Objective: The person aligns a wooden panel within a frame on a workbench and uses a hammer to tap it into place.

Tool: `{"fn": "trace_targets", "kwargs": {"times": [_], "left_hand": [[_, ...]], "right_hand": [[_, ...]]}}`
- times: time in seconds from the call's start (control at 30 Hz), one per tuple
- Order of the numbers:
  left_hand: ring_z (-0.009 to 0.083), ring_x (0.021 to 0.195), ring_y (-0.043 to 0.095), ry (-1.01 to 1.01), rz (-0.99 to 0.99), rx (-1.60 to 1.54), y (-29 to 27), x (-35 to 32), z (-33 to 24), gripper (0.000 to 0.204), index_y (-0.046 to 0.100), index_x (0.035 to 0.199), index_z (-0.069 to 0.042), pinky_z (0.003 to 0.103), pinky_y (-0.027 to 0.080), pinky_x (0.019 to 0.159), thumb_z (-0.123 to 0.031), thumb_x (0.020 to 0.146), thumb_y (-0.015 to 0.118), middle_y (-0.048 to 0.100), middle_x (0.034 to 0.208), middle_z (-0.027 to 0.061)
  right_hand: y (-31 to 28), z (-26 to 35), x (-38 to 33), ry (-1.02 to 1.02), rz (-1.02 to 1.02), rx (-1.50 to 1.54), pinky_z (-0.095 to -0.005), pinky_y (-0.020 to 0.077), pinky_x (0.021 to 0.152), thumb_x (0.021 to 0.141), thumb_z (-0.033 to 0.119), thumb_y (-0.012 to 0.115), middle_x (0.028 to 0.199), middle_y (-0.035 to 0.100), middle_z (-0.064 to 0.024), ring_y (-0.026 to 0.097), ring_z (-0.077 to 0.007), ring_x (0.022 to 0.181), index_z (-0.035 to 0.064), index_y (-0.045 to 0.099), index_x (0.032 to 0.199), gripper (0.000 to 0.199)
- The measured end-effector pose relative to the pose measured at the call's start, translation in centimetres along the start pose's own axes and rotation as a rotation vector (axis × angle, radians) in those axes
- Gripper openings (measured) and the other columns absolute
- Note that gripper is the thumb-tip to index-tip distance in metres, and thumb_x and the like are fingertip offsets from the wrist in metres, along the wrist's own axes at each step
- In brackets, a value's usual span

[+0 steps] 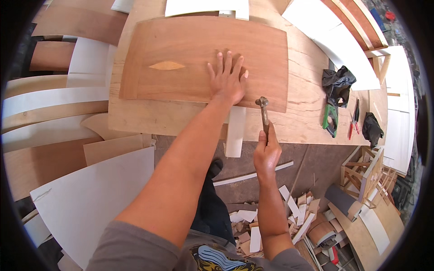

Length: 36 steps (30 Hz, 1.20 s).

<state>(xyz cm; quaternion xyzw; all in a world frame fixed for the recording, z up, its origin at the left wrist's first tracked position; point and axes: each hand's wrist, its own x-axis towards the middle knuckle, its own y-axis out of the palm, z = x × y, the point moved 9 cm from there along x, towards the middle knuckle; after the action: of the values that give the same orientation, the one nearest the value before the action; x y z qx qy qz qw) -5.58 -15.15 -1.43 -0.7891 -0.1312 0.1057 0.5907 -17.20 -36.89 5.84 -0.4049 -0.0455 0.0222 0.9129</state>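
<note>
My left hand [227, 80] lies flat with fingers spread on a reddish-brown plywood panel [190, 54] that rests on a pale wooden worktable [307, 113]. The panel has a pale almond-shaped inlay [167, 66] toward its left side. My right hand [266, 153] grips the handle of a hammer [263, 110], whose metal head sits at the panel's near edge, just right of my left wrist. A white strip of board [235, 131] pokes out from under the panel's near edge.
On the table's right lie a black bag [337, 83], a green tool [330, 119], red-handled pliers [354, 122] and another dark bag [372, 128]. White and brown boards [68, 149] stack on the left. Wood offcuts [294, 212] litter the floor below.
</note>
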Motion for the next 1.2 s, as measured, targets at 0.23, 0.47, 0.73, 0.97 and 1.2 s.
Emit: {"fn": "trace_targets", "kwargs": {"times": [0.23,0.47,0.73,0.97,1.2], "left_hand": [[0.0340,0.165,0.009,-0.008,0.001,0.055,0.0,0.3,1.3,0.061,0.024,0.170,-0.033,0.062,0.008,0.131,-0.053,0.113,0.029,0.016,0.179,0.0050],[0.0340,0.165,0.009,-0.047,-0.015,0.039,0.0,0.1,1.1,0.061,0.023,0.170,-0.033,0.061,0.009,0.131,-0.052,0.113,0.030,0.016,0.179,0.0046],[0.0351,0.165,0.009,-0.047,-0.058,0.017,0.1,0.0,0.2,0.061,0.025,0.170,-0.031,0.062,0.008,0.131,-0.052,0.112,0.030,0.017,0.179,0.0055],[0.0353,0.164,0.010,-0.047,-0.049,0.007,0.0,0.2,0.2,0.061,0.027,0.169,-0.031,0.064,0.008,0.130,-0.052,0.112,0.031,0.017,0.178,0.0061],[0.0356,0.164,0.010,-0.049,-0.015,0.038,0.1,-0.1,0.4,0.061,0.026,0.169,-0.031,0.064,0.009,0.130,-0.052,0.112,0.030,0.017,0.179,0.0065]], "right_hand": [[-0.2,-0.4,-0.8,-0.043,-0.007,-0.006,-0.0493,0.0574,0.080,0.102,0.010,0.066,0.109,0.073,-0.0304,0.072,-0.0472,0.096,-0.0018,0.064,0.141,0.040],[1.0,-0.1,-0.3,-0.068,0.035,-0.019,-0.0489,0.0570,0.078,0.103,0.009,0.065,0.107,0.073,-0.0287,0.072,-0.0459,0.092,-0.0026,0.062,0.143,0.042],[0.9,-0.9,0.1,-0.079,0.016,-0.016,-0.0491,0.0562,0.078,0.104,0.008,0.063,0.104,0.073,-0.0274,0.071,-0.0447,0.088,-0.0024,0.061,0.144,0.041],[-0.3,1.0,-0.5,-0.149,-0.098,0.065,-0.0504,0.0566,0.077,0.104,0.007,0.063,0.104,0.073,-0.0270,0.071,-0.0455,0.088,-0.0014,0.060,0.145,0.043],[1.7,-0.2,0.2,-0.087,0.101,-0.167,-0.0492,0.0588,0.076,0.103,0.010,0.064,0.106,0.074,-0.0274,0.073,-0.0451,0.092,-0.0002,0.059,0.145,0.044]]}}
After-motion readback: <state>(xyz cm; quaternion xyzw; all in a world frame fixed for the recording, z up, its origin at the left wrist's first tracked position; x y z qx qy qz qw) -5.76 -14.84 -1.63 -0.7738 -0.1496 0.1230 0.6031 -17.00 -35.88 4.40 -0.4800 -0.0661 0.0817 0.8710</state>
